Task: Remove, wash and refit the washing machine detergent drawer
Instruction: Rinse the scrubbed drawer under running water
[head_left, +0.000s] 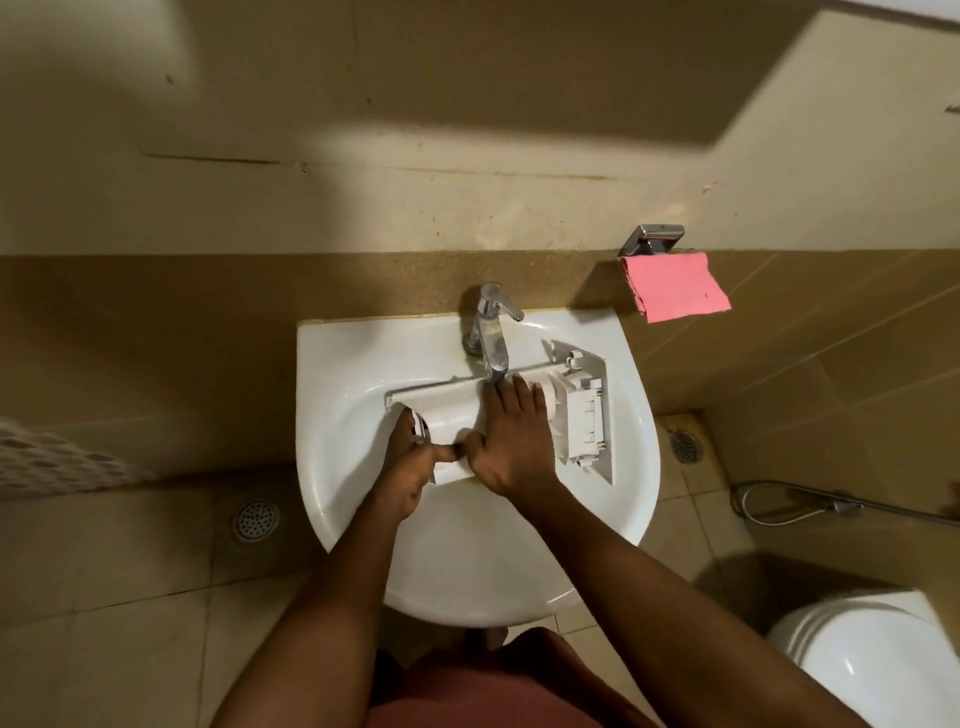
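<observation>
While the person leans over the white ceramic basin (322, 364) in the middle of the frame, the white plastic detergent drawer (452, 410) lies inside it. It stretches from the left of the bowl to the right. Its long body passes right under the spout of the chrome tap (491, 332), and its wider front panel sits at the right end, tilted up against the basin's right slope.

The left hand (410, 467) grips the drawer's left end, with the fingers curled over that end and the thumb pointing right along the near edge. The right hand (514, 441) is not clenched. It rests flat on top of the drawer just below the spout, with the fingers stretched out toward the tap and the thumb reaching left until it nearly meets the left thumb.

At the upper right, a pink cloth (675, 288) hangs from a chrome wall holder (652, 240) above the tiled band. A round metal floor drain (255, 519) sits in the beige tiles at the left of the basin. A white toilet (872, 660) fills the lower right corner, with a chrome hose (795, 506) looped on the floor above it.
</observation>
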